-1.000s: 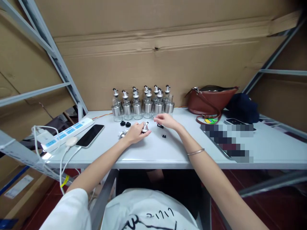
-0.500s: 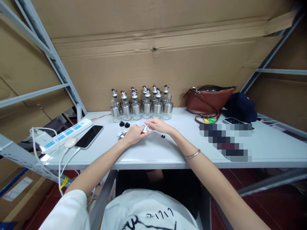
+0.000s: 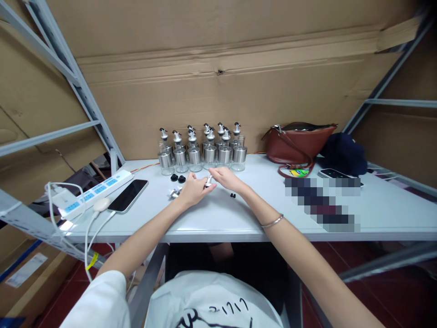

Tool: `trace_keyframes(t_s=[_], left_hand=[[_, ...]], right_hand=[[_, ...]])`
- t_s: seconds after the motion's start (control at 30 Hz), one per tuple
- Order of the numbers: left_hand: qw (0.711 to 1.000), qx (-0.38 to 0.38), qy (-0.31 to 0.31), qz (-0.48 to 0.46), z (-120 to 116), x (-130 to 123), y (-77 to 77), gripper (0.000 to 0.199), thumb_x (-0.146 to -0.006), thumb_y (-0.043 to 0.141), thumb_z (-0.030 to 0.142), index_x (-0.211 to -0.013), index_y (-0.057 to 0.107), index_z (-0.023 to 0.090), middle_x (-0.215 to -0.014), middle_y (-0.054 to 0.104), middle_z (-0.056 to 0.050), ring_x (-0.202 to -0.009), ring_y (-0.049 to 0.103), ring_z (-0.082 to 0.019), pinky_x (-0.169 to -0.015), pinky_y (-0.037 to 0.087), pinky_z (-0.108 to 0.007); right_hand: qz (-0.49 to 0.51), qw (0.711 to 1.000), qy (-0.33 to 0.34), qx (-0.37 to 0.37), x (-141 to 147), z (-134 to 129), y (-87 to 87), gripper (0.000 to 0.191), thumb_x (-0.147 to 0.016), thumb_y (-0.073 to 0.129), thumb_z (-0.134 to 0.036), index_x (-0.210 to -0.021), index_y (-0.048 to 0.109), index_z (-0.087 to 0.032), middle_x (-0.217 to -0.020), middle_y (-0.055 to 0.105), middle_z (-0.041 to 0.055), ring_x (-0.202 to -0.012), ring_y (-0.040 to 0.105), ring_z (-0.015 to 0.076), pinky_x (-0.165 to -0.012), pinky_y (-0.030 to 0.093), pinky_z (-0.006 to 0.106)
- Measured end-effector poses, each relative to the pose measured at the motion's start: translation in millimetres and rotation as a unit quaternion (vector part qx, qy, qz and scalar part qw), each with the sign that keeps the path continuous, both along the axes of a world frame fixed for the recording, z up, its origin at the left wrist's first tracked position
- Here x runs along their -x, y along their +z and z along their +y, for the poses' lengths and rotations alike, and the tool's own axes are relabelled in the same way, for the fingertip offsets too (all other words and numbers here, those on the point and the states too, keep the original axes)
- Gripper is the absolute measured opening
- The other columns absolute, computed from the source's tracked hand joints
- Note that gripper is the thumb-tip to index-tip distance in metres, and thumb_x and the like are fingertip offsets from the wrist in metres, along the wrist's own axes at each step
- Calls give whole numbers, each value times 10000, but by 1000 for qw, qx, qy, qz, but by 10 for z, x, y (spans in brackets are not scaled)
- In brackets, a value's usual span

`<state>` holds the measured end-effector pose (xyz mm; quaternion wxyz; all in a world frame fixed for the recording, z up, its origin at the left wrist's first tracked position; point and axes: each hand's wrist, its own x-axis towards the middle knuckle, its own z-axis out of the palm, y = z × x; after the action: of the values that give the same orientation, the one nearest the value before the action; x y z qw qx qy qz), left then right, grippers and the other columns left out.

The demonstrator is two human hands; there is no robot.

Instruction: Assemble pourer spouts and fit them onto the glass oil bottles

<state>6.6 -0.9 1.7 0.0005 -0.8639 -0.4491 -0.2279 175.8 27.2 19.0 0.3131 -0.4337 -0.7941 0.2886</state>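
Between my two hands is a silver pour spout (image 3: 208,182), partly covered by fingers. My left hand (image 3: 194,190) is closed around its lower part. At its upper end the fingers of my right hand (image 3: 225,177) are pinched. Beside my left hand lie more silver spout pieces (image 3: 175,192), half hidden by it. Two black stoppers (image 3: 178,178) rest just behind that hand. A pair of tiny black caps (image 3: 232,195) lies near my right wrist. Glass bottles with steel sleeves (image 3: 194,155), most topped with spouts, stand in rows farther back.
On the left of the table (image 3: 211,223) are a power strip (image 3: 99,191), a phone (image 3: 129,196) and white cables. At the right sit a brown handbag (image 3: 290,143), a dark cap (image 3: 344,154) and another phone-like device (image 3: 336,174). Cardboard (image 3: 218,100) walls the back.
Both hands stay at the spout, with only slight finger shifts; more of the spout shows now. The whole view has drifted a little.
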Motion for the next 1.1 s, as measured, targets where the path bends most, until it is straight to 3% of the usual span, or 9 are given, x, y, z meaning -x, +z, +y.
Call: trace_keyframes(t_s=[0.33,0.53,0.67,1.1], left_hand=[[991,92,-32,-96,43,22,-56,262,-942,528,370,-947,619,124,-837,645,-15,-691,621,-124,-659,542,-295],[992,62,-3,-107,108,142,-62,261,-940,526,374,-977,615,131,-905,648,-35,-785,629,-150,-752,535,-350],[996,35,-18,-85,67,145,-26,269,-933,527,395,-953,619,143,-936,647,-45,-863,619,-171,-831,505,-389],[998,9,-47,-40,5,109,-13,262,-930,532,390,-932,623,144,-923,651,-42,-874,620,-175,-863,492,-405]], right_hand=[[55,998,-1,13,-14,69,-17,321,-927,573,-346,-1179,582,-148,-1173,613,72,-996,627,230,-837,539,420],[89,995,23,48,-306,174,3,315,-931,571,-324,-1197,566,-156,-1177,609,86,-985,629,208,-828,543,414],[52,993,28,99,-417,219,-7,308,-930,574,-322,-1188,572,-155,-1173,611,84,-981,631,207,-825,544,411],[-128,963,42,231,-634,140,51,313,-925,582,-315,-1193,570,-155,-1184,607,86,-993,628,211,-831,543,416]])
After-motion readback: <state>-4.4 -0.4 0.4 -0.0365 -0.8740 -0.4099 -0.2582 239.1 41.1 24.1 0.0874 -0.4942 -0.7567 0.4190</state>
